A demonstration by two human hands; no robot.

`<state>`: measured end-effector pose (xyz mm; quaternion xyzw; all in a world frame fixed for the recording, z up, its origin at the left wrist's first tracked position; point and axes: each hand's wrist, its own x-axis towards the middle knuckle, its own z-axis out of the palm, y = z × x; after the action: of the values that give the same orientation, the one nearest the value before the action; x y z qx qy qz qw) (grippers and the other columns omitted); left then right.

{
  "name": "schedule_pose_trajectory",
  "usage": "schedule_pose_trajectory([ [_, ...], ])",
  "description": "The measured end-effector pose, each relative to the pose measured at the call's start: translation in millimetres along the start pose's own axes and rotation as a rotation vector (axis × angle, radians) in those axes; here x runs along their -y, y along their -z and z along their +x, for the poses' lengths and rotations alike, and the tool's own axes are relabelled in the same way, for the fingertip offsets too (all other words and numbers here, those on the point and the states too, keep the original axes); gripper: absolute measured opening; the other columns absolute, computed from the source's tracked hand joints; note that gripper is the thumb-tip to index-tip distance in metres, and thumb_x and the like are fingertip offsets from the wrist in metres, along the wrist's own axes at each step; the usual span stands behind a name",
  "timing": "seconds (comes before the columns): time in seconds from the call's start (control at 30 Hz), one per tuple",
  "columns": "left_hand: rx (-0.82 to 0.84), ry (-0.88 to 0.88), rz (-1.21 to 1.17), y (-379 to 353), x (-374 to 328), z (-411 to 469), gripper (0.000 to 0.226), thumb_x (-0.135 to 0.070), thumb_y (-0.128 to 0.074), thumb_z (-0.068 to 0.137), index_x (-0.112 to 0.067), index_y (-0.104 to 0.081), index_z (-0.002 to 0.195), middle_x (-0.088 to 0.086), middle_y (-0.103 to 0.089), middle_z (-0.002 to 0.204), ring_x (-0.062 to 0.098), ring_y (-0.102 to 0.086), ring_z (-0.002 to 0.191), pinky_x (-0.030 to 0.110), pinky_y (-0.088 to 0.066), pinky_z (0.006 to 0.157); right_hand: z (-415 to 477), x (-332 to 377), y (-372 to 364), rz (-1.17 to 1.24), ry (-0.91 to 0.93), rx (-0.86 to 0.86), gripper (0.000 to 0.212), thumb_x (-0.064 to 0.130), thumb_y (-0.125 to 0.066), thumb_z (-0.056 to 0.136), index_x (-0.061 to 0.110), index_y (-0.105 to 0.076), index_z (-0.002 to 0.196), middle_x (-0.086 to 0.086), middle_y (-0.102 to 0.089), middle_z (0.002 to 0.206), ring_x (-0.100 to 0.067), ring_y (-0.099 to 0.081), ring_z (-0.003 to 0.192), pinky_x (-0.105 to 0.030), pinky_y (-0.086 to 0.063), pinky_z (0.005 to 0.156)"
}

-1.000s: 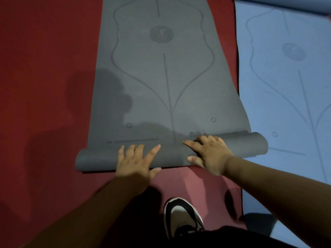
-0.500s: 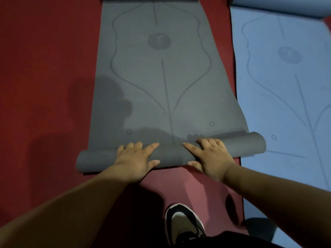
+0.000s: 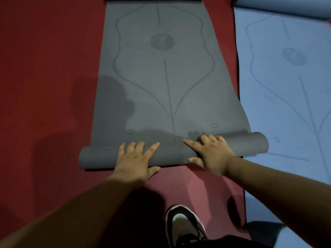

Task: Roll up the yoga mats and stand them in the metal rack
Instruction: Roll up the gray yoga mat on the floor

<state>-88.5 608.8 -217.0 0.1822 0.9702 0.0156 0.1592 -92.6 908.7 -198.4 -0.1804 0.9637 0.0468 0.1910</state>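
Observation:
A grey yoga mat [image 3: 161,83] with printed alignment lines lies unrolled on the red floor, its near end wound into a low roll [image 3: 100,156] that spans the mat's width. My left hand [image 3: 134,161] lies flat on the roll left of centre, fingers spread and straight. My right hand [image 3: 211,154] presses the roll right of centre, forefinger stretched, the other fingers bent over the top and the thumb at the near side. A blue yoga mat [image 3: 290,86] lies flat to the right. The metal rack is out of sight.
Red carpet [image 3: 44,86] surrounds the mats. My black and white shoe [image 3: 184,224] stands just behind the roll. A narrow strip of carpet separates the grey mat from the blue one. The blue mat's far end [image 3: 286,8] curls up at the top right.
The roll has advanced a little farther up the grey mat, covering the printed marks near its end. Both hands stayed on it, and my left hand slid forward onto its top.

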Motion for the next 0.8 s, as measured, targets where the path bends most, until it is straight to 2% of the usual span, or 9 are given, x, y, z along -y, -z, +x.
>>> schedule_pose_trajectory([
  [0.1,0.054,0.015,0.03,5.6,3.0,6.3,0.09,-0.087,-0.034,0.085,-0.049,0.001,0.159,0.004,-0.032,0.156,0.028,-0.028,0.143,0.056,-0.009,0.123,-8.3,-0.8,-7.0,-0.023,0.001,-0.145,0.073,0.074,-0.036,0.094,0.04,-0.029,0.158,-0.013,-0.055,0.132,-0.037,-0.054,0.117,-0.05,-0.041,0.1],
  [0.2,0.066,0.009,0.037,11.9,3.5,12.1,0.09,-0.087,-0.037,0.085,-0.048,-0.001,0.159,0.003,-0.035,0.155,0.027,-0.031,0.142,0.054,-0.012,0.123,-17.6,-1.0,-16.7,-0.063,0.004,-0.177,0.076,0.074,-0.041,0.093,0.037,-0.031,0.159,-0.016,-0.054,0.137,-0.04,-0.05,0.124,-0.057,-0.038,0.108],
  [0.3,0.088,0.012,0.025,12.8,4.7,15.2,0.094,-0.089,-0.039,0.082,-0.048,-0.003,0.159,0.002,-0.037,0.152,0.027,-0.033,0.141,0.054,-0.013,0.122,-12.7,0.6,-14.9,-0.071,-0.027,-0.132,0.079,0.078,-0.038,0.09,0.038,-0.034,0.157,-0.018,-0.056,0.134,-0.042,-0.052,0.122,-0.059,-0.038,0.109],
  [0.43,0.097,0.007,0.02,18.9,4.5,21.5,0.089,-0.089,-0.038,0.083,-0.05,-0.009,0.158,0.0,-0.045,0.145,0.025,-0.04,0.135,0.05,-0.023,0.117,1.3,-3.1,-6.6,-0.078,-0.048,-0.077,0.074,0.079,-0.029,0.09,0.042,-0.034,0.154,-0.013,-0.062,0.117,-0.037,-0.058,0.099,-0.052,-0.045,0.092],
  [0.5,0.097,0.008,0.021,25.9,7.1,24.8,0.086,-0.088,-0.037,0.084,-0.051,-0.011,0.158,-0.001,-0.05,0.138,0.025,-0.045,0.13,0.048,-0.028,0.113,6.4,-7.6,-1.4,-0.093,-0.028,-0.086,0.074,0.081,-0.024,0.09,0.044,-0.03,0.154,-0.01,-0.062,0.113,-0.034,-0.059,0.095,-0.049,-0.047,0.086],
  [0.63,0.144,-0.011,0.026,34.3,15.3,20.7,0.085,-0.089,-0.033,0.084,-0.051,-0.01,0.157,0.001,-0.054,0.13,0.027,-0.05,0.124,0.046,-0.036,0.104,8.4,-6.2,9.3,-0.073,0.016,-0.03,0.076,0.083,-0.015,0.088,0.049,-0.013,0.156,-0.006,-0.055,0.123,-0.031,-0.055,0.111,-0.046,-0.043,0.095],
  [0.8,0.291,-0.041,-0.052,30.1,37.7,-19.4,0.089,-0.095,-0.029,0.079,-0.055,-0.009,0.156,0.0,-0.058,0.124,0.028,-0.051,0.126,0.044,-0.04,0.097,-14.2,22.0,16.3,0.031,0.129,0.095,0.08,0.086,-0.011,0.086,0.049,-0.009,0.157,0.0,-0.052,0.129,-0.026,-0.054,0.12,-0.042,-0.04,0.102],
])
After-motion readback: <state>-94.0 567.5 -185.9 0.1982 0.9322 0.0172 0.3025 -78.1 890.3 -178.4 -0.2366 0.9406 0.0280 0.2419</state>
